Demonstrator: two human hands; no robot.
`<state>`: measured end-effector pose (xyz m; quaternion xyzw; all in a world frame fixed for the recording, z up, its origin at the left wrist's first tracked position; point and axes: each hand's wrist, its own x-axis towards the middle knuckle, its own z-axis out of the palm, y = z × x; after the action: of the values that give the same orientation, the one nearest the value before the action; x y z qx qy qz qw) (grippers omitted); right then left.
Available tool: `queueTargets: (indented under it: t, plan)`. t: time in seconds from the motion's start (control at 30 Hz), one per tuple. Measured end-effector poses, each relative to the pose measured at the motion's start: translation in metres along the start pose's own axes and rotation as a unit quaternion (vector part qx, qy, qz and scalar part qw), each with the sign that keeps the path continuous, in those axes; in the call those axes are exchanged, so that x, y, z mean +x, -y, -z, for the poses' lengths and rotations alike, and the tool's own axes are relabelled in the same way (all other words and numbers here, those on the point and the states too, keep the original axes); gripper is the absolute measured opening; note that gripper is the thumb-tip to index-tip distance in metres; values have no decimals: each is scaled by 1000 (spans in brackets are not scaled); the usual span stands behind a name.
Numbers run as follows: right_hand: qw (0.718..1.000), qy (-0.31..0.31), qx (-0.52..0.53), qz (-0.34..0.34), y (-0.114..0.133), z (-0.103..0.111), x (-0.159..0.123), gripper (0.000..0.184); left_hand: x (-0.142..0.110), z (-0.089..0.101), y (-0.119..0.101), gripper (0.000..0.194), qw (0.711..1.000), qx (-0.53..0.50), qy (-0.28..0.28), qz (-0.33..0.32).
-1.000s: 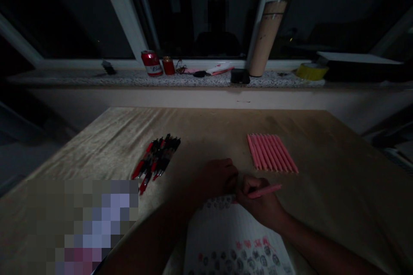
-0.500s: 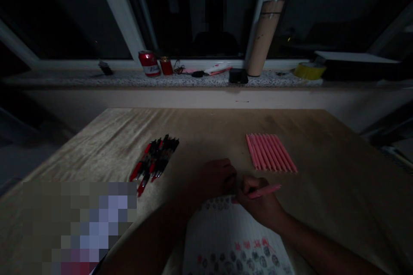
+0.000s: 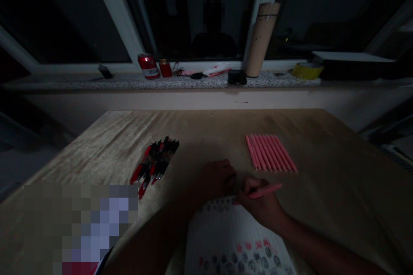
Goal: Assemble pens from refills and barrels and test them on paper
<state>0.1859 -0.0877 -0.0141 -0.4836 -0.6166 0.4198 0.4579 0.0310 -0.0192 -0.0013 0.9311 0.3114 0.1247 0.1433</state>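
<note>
My right hand (image 3: pixel 260 206) grips a pink pencil (image 3: pixel 266 190) in a writing hold, its lower end hidden by the fingers near the top of a lined sheet of paper (image 3: pixel 222 227). Rows of dark round marks and some red marks cover parts of the sheet. My left hand (image 3: pixel 217 177) rests on the table just beyond the sheet's top edge, its fingers curled in and dark with shadow; I see nothing in them. Beyond my right hand lies a neat row of pink pencils (image 3: pixel 271 152). A pile of red and black pens (image 3: pixel 155 163) lies to the left.
The table (image 3: pixel 206 126) ends at a wall below a stone windowsill (image 3: pixel 125 81). On the sill stand a red can (image 3: pixel 149 67), a small red jar (image 3: pixel 165 68), a tall cardboard tube (image 3: pixel 263 41), a dark box-shaped object (image 3: pixel 237 77) and yellow tape (image 3: pixel 307 71). A blurred patch covers the lower left.
The view has shifted very slightly. Both hands stay almost in place, the right still gripping the pink pencil at the top of the sheet.
</note>
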Motion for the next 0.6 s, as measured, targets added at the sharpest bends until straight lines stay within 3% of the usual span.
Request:
queueTargets:
  t: [0.13,0.6]
  plan:
    - [999,3,-27,26,2,0,1,30,0,-1,1,12,1000,11,1,-1]
    - [999,12,-35,10,-2,2,-2,30,-1,1,0,10,1000,3,0,6]
